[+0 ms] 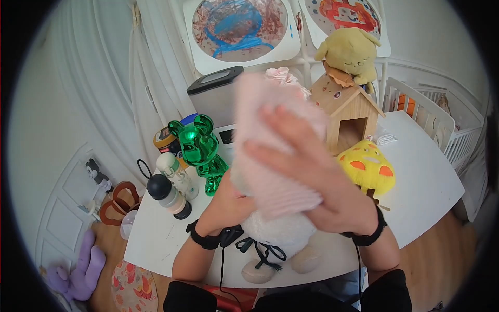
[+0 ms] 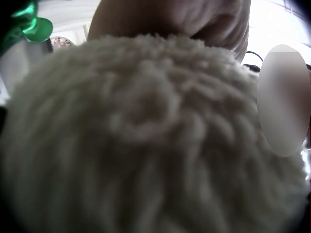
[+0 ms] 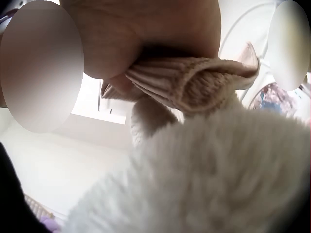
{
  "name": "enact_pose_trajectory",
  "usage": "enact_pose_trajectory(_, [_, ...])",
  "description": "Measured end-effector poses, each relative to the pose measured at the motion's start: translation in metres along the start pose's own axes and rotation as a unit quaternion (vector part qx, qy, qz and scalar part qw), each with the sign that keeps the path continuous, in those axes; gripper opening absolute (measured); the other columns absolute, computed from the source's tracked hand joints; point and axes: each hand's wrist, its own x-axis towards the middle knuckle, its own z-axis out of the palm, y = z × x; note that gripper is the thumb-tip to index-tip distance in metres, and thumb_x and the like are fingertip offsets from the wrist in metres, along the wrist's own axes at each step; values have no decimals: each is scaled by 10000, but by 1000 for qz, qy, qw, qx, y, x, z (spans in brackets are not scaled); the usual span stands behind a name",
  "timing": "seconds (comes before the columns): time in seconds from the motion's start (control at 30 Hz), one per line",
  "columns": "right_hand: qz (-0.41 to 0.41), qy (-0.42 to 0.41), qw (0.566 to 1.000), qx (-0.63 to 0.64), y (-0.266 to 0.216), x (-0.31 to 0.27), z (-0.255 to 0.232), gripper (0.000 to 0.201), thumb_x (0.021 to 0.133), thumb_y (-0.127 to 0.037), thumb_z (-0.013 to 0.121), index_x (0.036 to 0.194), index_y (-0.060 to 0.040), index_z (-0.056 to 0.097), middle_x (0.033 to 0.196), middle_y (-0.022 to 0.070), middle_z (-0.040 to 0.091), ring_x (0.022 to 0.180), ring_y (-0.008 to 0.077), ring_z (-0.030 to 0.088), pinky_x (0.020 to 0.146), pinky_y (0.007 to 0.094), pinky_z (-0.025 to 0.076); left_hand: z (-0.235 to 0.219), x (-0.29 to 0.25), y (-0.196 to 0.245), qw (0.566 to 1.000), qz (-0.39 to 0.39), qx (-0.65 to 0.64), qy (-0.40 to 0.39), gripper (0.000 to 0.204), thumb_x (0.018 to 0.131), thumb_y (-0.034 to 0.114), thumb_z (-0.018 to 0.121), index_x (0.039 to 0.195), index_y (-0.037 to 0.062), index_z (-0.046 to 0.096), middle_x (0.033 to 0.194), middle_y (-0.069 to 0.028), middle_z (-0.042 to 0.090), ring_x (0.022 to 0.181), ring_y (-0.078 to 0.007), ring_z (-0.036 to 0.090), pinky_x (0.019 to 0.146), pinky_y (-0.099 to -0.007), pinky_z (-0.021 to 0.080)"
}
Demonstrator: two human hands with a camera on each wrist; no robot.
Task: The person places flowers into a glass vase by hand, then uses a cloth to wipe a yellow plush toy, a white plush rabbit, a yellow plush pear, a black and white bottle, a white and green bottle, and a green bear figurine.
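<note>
A white fluffy plush toy [image 1: 278, 229] sits at the near edge of the table, its two beige feet forward and a dark ribbon bow [image 1: 262, 251] on its front. Over its upper part lies a pink ribbed knit cloth [image 1: 270, 192], blurred in the head view. My right hand [image 1: 317, 171] grips this cloth, fingers spread across its face; the right wrist view shows a rolled fold [image 3: 194, 87] under the palm. Against the toy's left side is my left hand [image 1: 228, 205], its fingers hidden behind the cloth. Fleece [image 2: 150, 145] fills most of the left wrist view.
Left of the hands stand a shiny green bear figure [image 1: 200, 148], a black-capped bottle [image 1: 169, 196] and a pale bottle [image 1: 176, 174]. A yellow plush [image 1: 367, 169] and a wooden house [image 1: 345, 112] stand to the right. A grey box [image 1: 213, 99] is behind.
</note>
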Motion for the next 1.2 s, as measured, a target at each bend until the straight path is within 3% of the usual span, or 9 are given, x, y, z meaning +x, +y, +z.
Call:
enact_pose_trajectory(0.07, [-52, -196, 979, -31, -7, -3, 7, 477, 732, -65, 591, 1203, -71, 668, 1410, 179, 555, 1411, 394, 422, 1209, 521, 252, 2, 4, 0, 986, -59, -151, 37, 467, 899, 91, 730, 1330, 22, 562, 1207, -64, 649, 1102, -143, 613, 984, -324, 491])
enact_pose_trajectory(0.2, [-39, -256, 959, 116, -10, -19, 24, 522, 652, -34, 583, 1165, -76, 672, 1296, 133, 606, 1331, 377, 496, 1205, 548, 247, 2, 12, 0, 879, -171, -431, 108, 486, 881, 80, 745, 1330, 29, 565, 1198, -61, 649, 1094, -142, 612, 988, -326, 490])
enact_pose_trajectory(0.23, [-25, -257, 949, 179, -6, -24, 27, 499, 646, -35, 587, 1135, -72, 675, 1208, 128, 627, 1244, 368, 551, 1182, 556, 288, -7, 15, -26, 956, -156, -192, 157, 506, 860, 64, 755, 1328, 25, 569, 1217, -64, 655, 1116, -138, 611, 1000, -317, 482])
enact_pose_trajectory(0.3, [-13, -256, 937, 237, -5, -24, 24, 475, 639, -36, 591, 1105, -68, 678, 1121, 124, 648, 1157, 359, 605, 1158, 563, 330, -27, 11, -58, 976, -143, -137, 93, 505, 850, 49, 757, 1320, 22, 576, 1231, -65, 657, 1128, -135, 609, 997, -311, 483])
enact_pose_trajectory(0.47, [52, 128, 960, 242, -5, -15, -2, 273, 848, 50, 488, 1054, 10, 663, 1080, 142, 678, 944, 288, 680, 879, 373, 533, -32, 11, -53, 997, -78, -6, 13, 501, 820, 19, 776, 1289, 19, 603, 1235, -58, 668, 1121, -125, 611, 975, -293, 491])
enact_pose_trajectory(0.53, [77, 276, 930, 231, -7, -7, -12, 378, 1049, -192, 529, 1339, 49, 503, 1182, 154, 665, 979, 196, 668, 837, 327, 543, -28, 9, -48, 997, -68, -1, 29, 504, 801, -3, 782, 1277, 15, 618, 1241, -58, 674, 1115, -132, 617, 977, -307, 492])
enact_pose_trajectory(0.73, [122, -174, 948, 237, 15, -3, -3, 409, 975, -118, 599, 1376, -42, 569, 1416, 206, 551, 1292, 322, 551, 1056, 384, 434, -25, 3, -59, 1000, 8, 15, -19, 507, 778, 37, 810, 1254, 29, 635, 1159, -59, 702, 1054, -141, 645, 957, -305, 500])
enact_pose_trajectory(0.87, [186, -110, 952, 216, 30, -17, 30, 404, 1070, -290, 504, 1358, -11, 558, 1292, 203, 623, 1162, 278, 613, 996, 362, 457, -20, 7, -55, 996, -59, 36, 53, 418, 761, 17, 794, 1155, 42, 658, 1081, -51, 701, 1003, -135, 647, 916, -310, 504])
enact_pose_trajectory(1.2, [439, -36, 862, 251, 92, -37, 44, 648, 1069, -504, 435, 989, 94, 671, 851, 149, 696, 733, 186, 637, 697, 333, 502, -27, 11, -52, 992, 121, 4, 45, 124, 838, 85, 723, 937, 30, 671, 971, -110, 643, 933, -234, 616, 905, -353, 485])
